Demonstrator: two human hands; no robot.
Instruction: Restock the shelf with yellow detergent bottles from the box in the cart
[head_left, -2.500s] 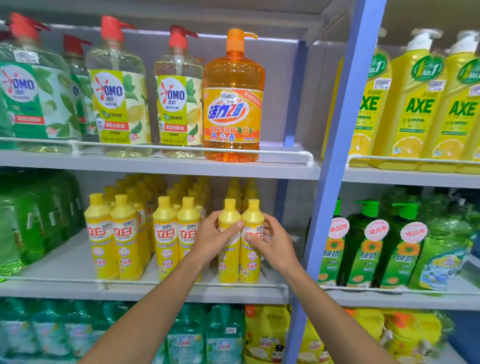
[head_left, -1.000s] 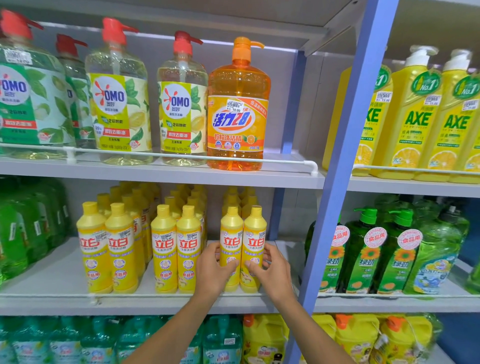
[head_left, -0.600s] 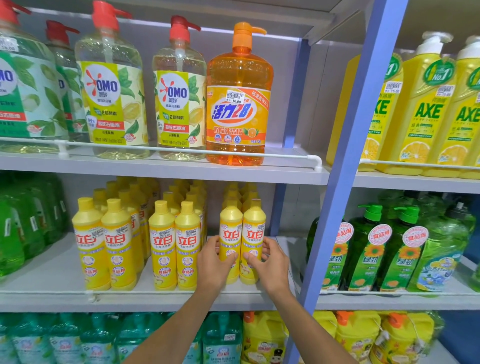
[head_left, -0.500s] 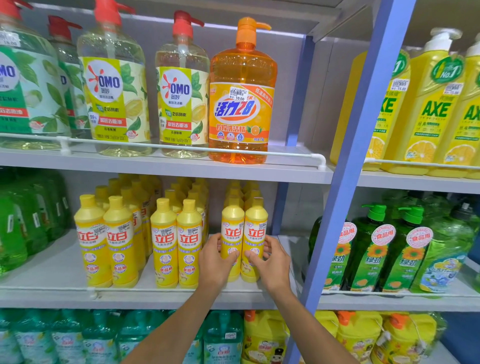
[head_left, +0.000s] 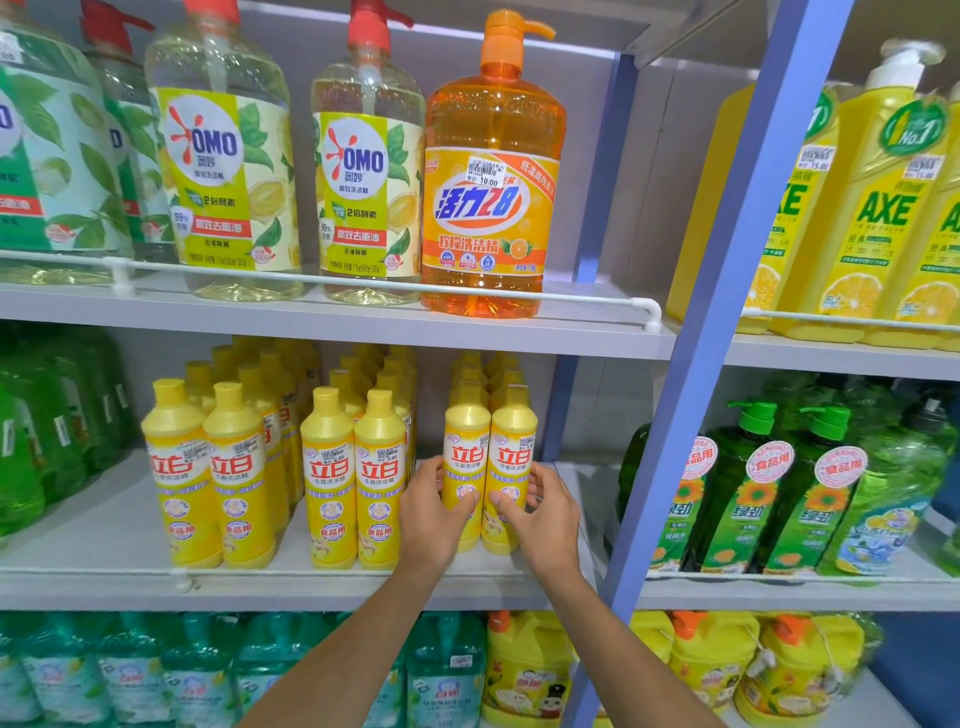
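The middle grey metal shelf (head_left: 104, 540) is basically packed with slim yellow plastic detergent bottles with yellow caps and red lettering (head_left: 332, 478), standing in paired rows that run to the back. The front pair on the right side is the one being handled. The left yellow bottle (head_left: 466, 447) and the right yellow bottle (head_left: 513, 447) stand upright and touch side by side, bases down on the shelf board just behind the thin white wire rail (head_left: 311, 570).

The left hand (head_left: 434, 519) wraps the lower half of the left yellow bottle, thumb across the front label and fingers round its outer side. The right hand (head_left: 543, 512) mirrors that on the right yellow bottle. So each hand is curled round its own bottle, low on the body, with the caps and shoulders sticking up well above the hands.

As for the other containers, on the shelf above there's a big see-through orange pump bottle (head_left: 491, 171) nearly full of orange liquid. Next to it are clear pump bottles with red pumps (head_left: 363, 171) holding pale yellowish liquid. Right of the blue upright post (head_left: 727, 312) sit dark green pump bottles (head_left: 737, 499), with opaque yellow AXE pump bottles (head_left: 878, 208) above them. On the bottom shelf are teal jugs (head_left: 447, 675) and yellow jugs with orange caps (head_left: 519, 670).
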